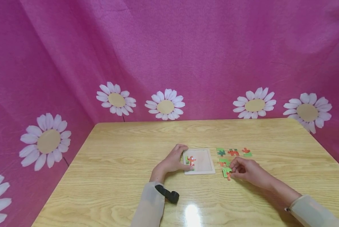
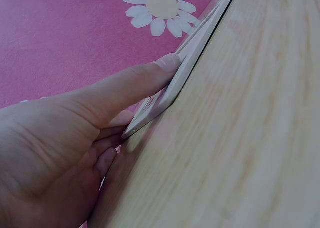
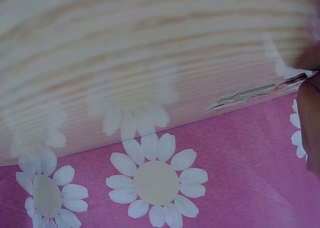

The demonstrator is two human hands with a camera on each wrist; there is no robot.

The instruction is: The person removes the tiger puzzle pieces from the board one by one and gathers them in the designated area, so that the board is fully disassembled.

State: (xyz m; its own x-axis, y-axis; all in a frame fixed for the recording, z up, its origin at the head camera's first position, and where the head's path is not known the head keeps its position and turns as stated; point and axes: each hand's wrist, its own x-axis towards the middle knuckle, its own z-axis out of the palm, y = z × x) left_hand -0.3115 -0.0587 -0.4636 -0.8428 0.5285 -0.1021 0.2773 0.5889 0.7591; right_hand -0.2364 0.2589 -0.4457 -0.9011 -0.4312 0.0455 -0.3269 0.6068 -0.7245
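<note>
A shallow, pale puzzle tray (image 1: 204, 173) lies on the table in the head view, with a few joined pieces (image 1: 190, 160) at its left side showing part of an orange figure. My left hand (image 1: 172, 160) grips the tray's left side. In the left wrist view its thumb (image 2: 137, 85) lies over the tray's rim (image 2: 197, 55), the other fingers at the edge. To the right of the tray, my right hand (image 1: 250, 171) pinches a green and orange puzzle piece (image 1: 227, 172) between thumb and fingers. The right wrist view shows only a bit of that hand (image 3: 310, 123).
Beyond the right hand lie several loose pieces: a green one (image 1: 220, 152), an orange one (image 1: 233, 152), an orange and green one (image 1: 246, 152) and another (image 1: 224, 162). A pink curtain (image 1: 203, 63) with daisies borders the wooden table (image 1: 115, 157).
</note>
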